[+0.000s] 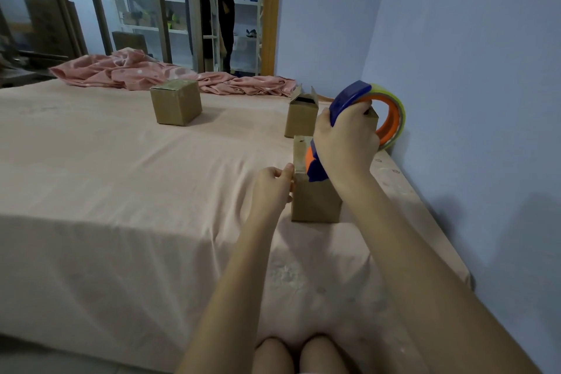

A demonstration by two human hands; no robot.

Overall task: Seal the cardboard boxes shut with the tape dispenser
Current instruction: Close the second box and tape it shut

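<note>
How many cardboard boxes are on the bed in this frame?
3. One closed box far left; one box with open flaps far right; the nearest box under the tape dispenser. None appears hidden.

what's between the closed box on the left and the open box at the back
Only bare pink sheet lies between the closed box and open box, per the head view.

Pale pink sheet [121, 191] covers the bed in front of me. At 11 o'clock, a crumpled pink spotted blanket [136, 71] lies along the far edge. Beyond it, glass sliding doors [121, 3]. At 12, a person in dark clothes [226, 18] stands by white shelving [249, 9]. Blue wall [470, 70] at 2 o'clock.
</note>
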